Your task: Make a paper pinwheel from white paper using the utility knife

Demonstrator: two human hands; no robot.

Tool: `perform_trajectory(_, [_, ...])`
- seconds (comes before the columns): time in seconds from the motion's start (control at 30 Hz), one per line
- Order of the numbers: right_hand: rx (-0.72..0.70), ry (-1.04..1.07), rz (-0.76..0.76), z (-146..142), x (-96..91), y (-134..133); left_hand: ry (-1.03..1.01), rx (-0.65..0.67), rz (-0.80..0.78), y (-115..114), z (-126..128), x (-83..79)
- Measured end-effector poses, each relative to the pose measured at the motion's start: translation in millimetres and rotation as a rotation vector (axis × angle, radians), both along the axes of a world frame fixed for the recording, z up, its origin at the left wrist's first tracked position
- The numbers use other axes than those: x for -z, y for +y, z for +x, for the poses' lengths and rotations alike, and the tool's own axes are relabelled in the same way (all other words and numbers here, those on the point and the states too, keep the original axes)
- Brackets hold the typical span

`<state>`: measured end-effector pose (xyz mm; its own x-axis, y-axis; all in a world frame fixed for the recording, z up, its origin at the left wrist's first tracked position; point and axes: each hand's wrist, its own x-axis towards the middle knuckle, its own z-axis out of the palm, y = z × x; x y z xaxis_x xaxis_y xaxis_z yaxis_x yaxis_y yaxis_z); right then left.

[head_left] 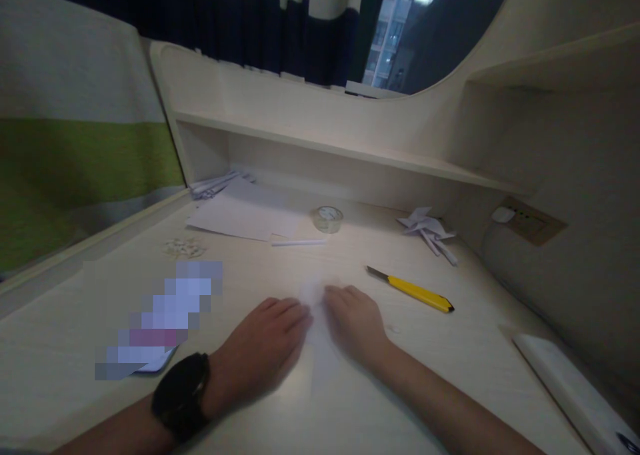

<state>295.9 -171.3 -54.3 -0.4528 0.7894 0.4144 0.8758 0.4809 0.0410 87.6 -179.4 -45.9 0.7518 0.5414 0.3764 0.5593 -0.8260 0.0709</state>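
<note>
Both hands rest on the pale desk (pixel 450 375) over a small white sheet of paper (pixel 316 348). My left hand (pixel 263 348), with a black watch on its wrist, lies flat on the paper's left side, fingers stretched toward the middle. My right hand (pixel 355 322) presses on the paper's right side with its fingers curled down at the top edge. The paper shows only between and below the hands. A yellow utility knife (pixel 415 292) lies just to the right of my right hand.
Further back lie a white sheet (pixel 240 216), a thin rolled paper stick (pixel 299 243), a roll of clear tape (pixel 328 218), folded paper pieces (pixel 427 232) and small scraps (pixel 184 246). A blurred-out object (pixel 160 318) sits left. A shelf runs along the back.
</note>
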Motion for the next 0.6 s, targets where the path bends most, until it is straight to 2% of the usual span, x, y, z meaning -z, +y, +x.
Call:
perform_trajectory(0.2, [-0.017, 0.029, 0.003, 0.4, 0.6, 0.4, -0.005, 0.009, 0.013, 2.2, -4.0, 4.7])
perform_trajectory(0.37, [-0.027, 0.012, 0.002, 0.0, -0.7, -0.9, -0.005, -0.053, -0.018, 0.8, -2.0, 4.0])
perform_trajectory(0.6, [-0.004, 0.022, -0.005, -0.7, -1.1, -1.1, 0.043, -0.001, -0.026, 2.0, -2.3, 1.7])
